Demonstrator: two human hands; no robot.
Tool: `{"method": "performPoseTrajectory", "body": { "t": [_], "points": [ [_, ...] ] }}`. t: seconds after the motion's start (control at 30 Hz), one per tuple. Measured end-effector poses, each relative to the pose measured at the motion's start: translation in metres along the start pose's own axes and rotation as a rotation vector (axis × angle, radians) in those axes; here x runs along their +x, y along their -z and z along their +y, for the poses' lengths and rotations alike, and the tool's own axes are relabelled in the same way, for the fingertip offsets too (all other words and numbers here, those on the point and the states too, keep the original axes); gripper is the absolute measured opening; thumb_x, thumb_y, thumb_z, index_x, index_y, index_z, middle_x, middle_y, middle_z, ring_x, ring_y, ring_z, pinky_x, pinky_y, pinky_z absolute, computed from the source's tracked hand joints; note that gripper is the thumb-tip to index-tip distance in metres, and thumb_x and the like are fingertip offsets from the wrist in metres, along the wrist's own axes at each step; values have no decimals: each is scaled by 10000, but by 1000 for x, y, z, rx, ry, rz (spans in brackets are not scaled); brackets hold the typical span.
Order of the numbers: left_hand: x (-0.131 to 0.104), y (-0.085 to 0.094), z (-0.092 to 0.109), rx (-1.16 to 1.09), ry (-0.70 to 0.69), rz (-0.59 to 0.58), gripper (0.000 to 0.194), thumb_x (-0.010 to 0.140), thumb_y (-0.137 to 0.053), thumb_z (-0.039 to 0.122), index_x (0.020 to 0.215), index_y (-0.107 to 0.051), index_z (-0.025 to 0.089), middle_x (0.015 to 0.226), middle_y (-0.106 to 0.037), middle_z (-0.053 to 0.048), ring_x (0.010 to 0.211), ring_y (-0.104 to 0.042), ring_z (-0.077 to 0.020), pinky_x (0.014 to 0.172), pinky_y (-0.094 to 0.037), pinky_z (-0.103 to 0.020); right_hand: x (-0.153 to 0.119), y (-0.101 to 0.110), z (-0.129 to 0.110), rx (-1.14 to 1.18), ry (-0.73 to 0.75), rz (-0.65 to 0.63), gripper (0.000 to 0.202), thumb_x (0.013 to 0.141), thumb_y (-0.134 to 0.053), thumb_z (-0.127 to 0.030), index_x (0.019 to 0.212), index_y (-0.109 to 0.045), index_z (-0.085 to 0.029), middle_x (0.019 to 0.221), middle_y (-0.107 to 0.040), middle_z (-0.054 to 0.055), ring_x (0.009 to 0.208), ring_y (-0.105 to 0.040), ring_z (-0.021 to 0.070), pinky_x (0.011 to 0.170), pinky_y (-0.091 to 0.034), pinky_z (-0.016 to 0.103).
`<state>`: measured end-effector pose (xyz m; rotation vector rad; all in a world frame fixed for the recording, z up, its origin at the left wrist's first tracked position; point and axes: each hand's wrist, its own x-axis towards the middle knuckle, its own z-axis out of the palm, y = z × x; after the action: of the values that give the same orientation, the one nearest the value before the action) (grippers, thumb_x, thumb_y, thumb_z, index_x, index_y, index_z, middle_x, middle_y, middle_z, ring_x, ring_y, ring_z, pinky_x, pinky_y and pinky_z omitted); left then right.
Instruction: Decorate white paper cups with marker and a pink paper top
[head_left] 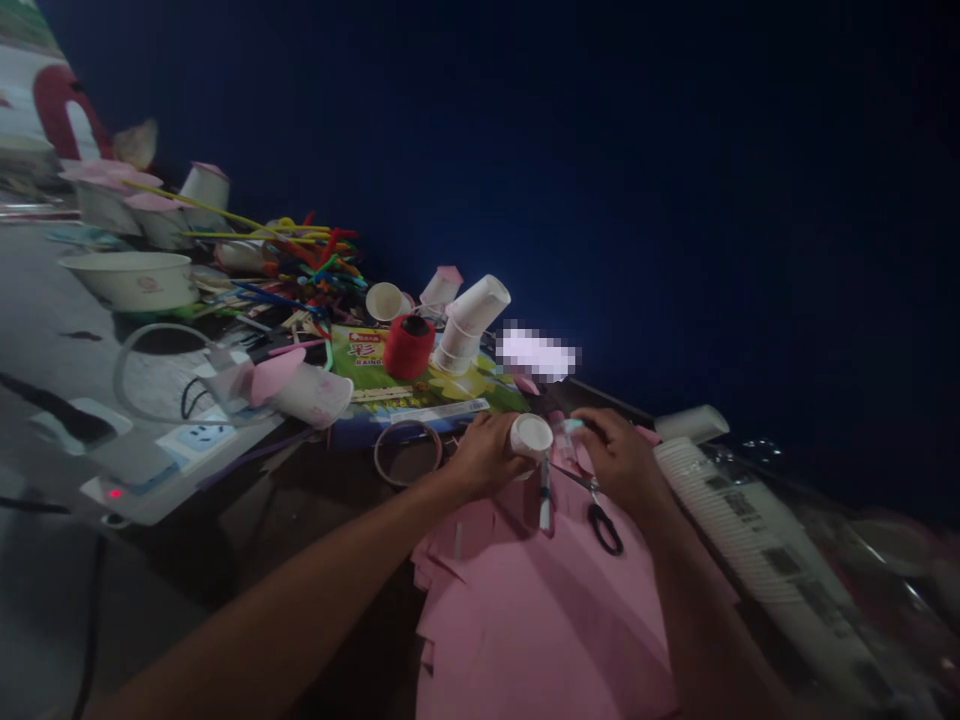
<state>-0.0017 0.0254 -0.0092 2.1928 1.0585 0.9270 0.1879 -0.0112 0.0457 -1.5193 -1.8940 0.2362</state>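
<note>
My left hand (487, 455) is closed around a small white paper cup (532, 436), its round end turned up toward me. To the right of the cup, my right hand (619, 455) has its fingers curled at a small pale teal piece (574, 426), too small to name. Between the hands lies a clear, tube-like thing (562, 445) that I cannot identify. Black-handled scissors (604, 528) rest on pink paper sheets (540, 620) below my right hand. A white pen-like stick with a dark band (545, 508) lies on the paper just under the cup.
Stacked paper cups (461, 325) and a red thread spool (408, 347) stand on a colourful packet (360, 395). A tape roll (409, 453) lies left of my hand. Further left are a power strip (161, 490), pipe cleaners (315, 260) and a bowl (135, 280). Sleeved cups (750, 530) lie right.
</note>
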Motion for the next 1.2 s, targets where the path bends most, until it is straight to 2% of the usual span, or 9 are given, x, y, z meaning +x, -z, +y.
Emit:
{"method": "performPoseTrajectory", "body": {
  "t": [0.1,0.2,0.37,0.57,1.1,1.2],
  "points": [
    [1,-1,-2,12,-11,1,436,693,-680,258,1107,-573,173,1090,-648,-74,1033,-559,-258,922,-386,-387,0,1,-1,88,4,18,198,855,-506,-233,999,-642,-247,989,-631,54,938,-591,218,837,-433,353],
    [1,-2,-2,2,-15,-10,448,693,-681,238,1121,-562,183,1107,-647,-65,1049,-557,-255,934,-380,-386,1,-4,-4,105,88,-21,228,850,-487,-175,1006,-637,-247,1025,-617,58,988,-583,213,883,-428,357],
    [1,-2,-2,-8,-18,-27,472,687,-695,243,1133,-549,193,1114,-647,-52,1046,-558,-255,934,-375,-386,2,-14,-3,5,208,-27,293,815,-457,-75,997,-632,-223,1014,-608,82,989,-584,219,881,-450,369],
    [0,-4,-6,14,-51,-9,442,716,-684,258,1129,-543,185,1103,-651,-51,1014,-561,-250,917,-383,-396,0,-15,9,-97,409,-30,453,783,-382,15,1095,-603,-229,1076,-569,91,1033,-571,209,865,-482,362],
    [-3,-4,-8,-29,-29,-3,461,716,-656,251,1160,-551,181,1126,-646,-58,1031,-541,-262,942,-378,-408,-1,-19,35,-162,472,6,427,776,-392,-2,1076,-621,-202,1072,-584,111,1037,-584,220,875,-501,384],
    [-3,-3,-6,-38,-9,-3,467,709,-663,247,1156,-554,166,1116,-648,-67,1026,-542,-265,935,-381,-415,-1,-18,43,-141,415,110,340,820,-422,-73,1048,-640,-200,1037,-620,113,1017,-594,231,887,-496,412]
  ]
}}
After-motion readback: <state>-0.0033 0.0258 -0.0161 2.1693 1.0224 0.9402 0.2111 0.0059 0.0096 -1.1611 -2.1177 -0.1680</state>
